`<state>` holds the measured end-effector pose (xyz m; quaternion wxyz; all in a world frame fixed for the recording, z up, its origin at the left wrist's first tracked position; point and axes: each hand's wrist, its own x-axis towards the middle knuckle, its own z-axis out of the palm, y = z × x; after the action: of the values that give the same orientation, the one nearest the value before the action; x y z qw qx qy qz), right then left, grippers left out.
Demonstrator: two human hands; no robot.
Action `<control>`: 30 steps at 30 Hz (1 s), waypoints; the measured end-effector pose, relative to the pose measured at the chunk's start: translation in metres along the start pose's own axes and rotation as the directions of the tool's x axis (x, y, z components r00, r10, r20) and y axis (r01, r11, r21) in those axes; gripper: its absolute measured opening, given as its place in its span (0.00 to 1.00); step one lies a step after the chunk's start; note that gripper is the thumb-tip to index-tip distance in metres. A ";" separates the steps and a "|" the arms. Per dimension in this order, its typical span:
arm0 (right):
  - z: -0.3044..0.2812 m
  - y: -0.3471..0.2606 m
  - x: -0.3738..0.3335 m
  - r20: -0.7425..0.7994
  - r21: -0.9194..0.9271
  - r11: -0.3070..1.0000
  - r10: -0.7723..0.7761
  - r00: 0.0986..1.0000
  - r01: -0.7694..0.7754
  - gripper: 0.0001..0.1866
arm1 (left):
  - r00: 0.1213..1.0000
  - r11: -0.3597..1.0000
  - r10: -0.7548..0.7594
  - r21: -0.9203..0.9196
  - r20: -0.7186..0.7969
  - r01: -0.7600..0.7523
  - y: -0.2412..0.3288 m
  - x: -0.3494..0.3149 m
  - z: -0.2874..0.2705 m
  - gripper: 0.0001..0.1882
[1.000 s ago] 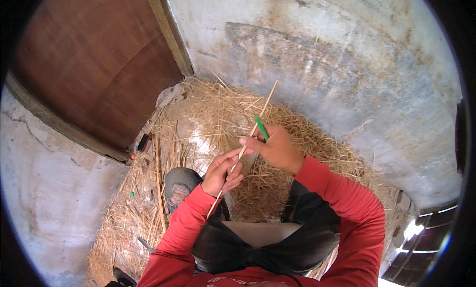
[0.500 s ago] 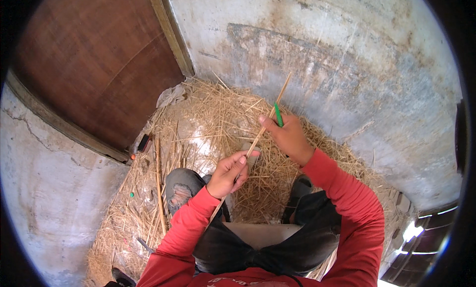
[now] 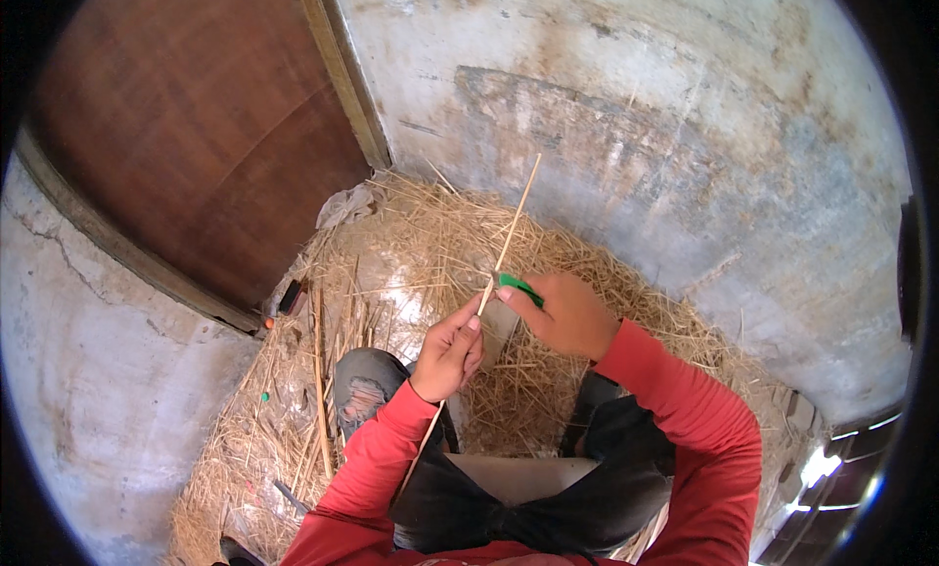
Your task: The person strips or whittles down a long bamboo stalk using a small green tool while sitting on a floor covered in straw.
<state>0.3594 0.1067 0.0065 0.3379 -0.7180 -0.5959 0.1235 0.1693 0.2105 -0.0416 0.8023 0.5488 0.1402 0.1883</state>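
A long, thin bamboo strip (image 3: pixel 515 221) runs slantwise in front of me, its far tip pointing up toward the wall. My left hand (image 3: pixel 448 356) is closed round it, thumb on top, and the strip's near end passes under that wrist to my lap. In my right hand (image 3: pixel 564 315) sits a green-handled cutter (image 3: pixel 519 288), gripped between thumb and fingers. The cutter's front end meets the strip just beyond my left fingertips; its blade is too small to see clearly.
Shavings and split strips (image 3: pixel 548 228) litter the floor. Longer sticks (image 3: pixel 321 390) lie left of my knee. A dark object (image 3: pixel 290 297) rests by the wooden door (image 3: pixel 196 126). A stained wall (image 3: pixel 685 175) rises ahead and to the right.
My right hand has come nearer and slightly left, bringing the cutter down to the strip close to my left fingers. The strip now stands steeper, its far tip shifted left.
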 end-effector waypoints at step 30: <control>-0.030 -0.001 -0.003 -0.063 -0.109 0.992 0.057 0.996 -0.064 0.28 | 0.993 0.969 -0.112 -0.217 0.026 0.115 0.012 -0.010 0.001 0.23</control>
<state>0.3753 0.0939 0.0287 0.3111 -0.7568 -0.5695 0.0788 0.1593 0.2088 -0.0293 0.8680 0.4498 0.1446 0.1525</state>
